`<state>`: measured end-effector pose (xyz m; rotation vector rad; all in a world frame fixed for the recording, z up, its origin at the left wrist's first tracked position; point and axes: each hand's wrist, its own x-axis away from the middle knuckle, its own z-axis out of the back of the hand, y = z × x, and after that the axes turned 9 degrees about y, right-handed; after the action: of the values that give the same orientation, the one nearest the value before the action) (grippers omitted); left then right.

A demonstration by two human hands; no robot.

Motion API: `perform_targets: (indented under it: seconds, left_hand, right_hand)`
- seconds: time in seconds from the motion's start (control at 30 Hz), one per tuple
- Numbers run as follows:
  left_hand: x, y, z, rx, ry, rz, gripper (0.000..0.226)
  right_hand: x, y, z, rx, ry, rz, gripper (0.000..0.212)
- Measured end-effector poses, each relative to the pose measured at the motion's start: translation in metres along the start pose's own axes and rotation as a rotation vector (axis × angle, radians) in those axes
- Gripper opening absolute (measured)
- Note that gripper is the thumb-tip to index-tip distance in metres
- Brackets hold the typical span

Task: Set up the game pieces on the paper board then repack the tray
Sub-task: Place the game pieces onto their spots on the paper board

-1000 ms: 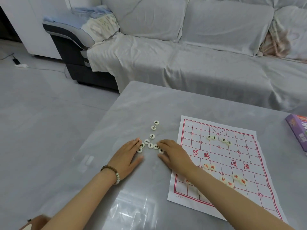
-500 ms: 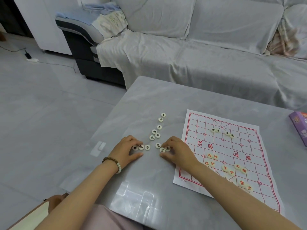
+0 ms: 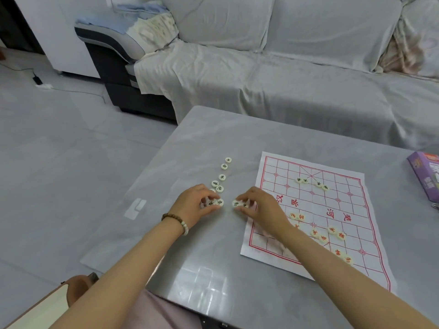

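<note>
on the table (image 3: 237, 138), the left hand (image 3: 197, 204) curls its fingers round a few black-lettered pieces (image 3: 215, 203), with a loose row (image 3: 222, 177) just beyond. the right hand (image 3: 260, 207) pinches two more beside the paper board (image 3: 344, 186), which carries red-lettered pieces (image 3: 332, 230). a purple box (image 3: 425, 176) lies far right.

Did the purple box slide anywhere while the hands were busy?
No. The purple box lies just right of the paper board's far corner, with the same small gap as before.
</note>
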<state>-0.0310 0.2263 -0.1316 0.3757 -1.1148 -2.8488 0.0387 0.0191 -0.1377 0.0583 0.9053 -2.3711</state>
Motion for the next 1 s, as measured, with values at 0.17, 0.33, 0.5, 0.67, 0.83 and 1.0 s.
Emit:
perform_targets:
  seconds: [0.17,0.33,0.5,0.67,0.83,1.0]
  left_hand:
    - [-0.051,0.047,-0.043,-0.008,-0.053,-0.049,0.027]
    - [-0.097,0.091,-0.102,-0.003,-0.149,-0.086,0.032]
    - [-0.119,0.116,-0.151,-0.059,-0.236,-0.071,0.030]
    - [-0.124,0.121,-0.167,-0.110,-0.233,-0.096,0.034]
    - [-0.119,0.114,-0.157,-0.083,-0.184,-0.097,0.038]
    - [-0.107,0.072,-0.111,-0.165,-0.050,-0.156,0.041]
  right_hand:
    - [0.009,0.058,0.056,0.070,0.148,-0.149,0.024]
    - [0.016,0.117,0.102,0.168,0.228,-0.275,0.023]
    - [0.016,0.151,0.114,0.184,0.224,-0.336,0.024]
    - [0.015,0.158,0.112,0.175,0.175,-0.341,0.025]
    - [0.019,0.153,0.111,0.146,0.225,-0.311,0.028]
    - [0.011,0.118,0.094,0.083,0.198,-0.250,0.027]
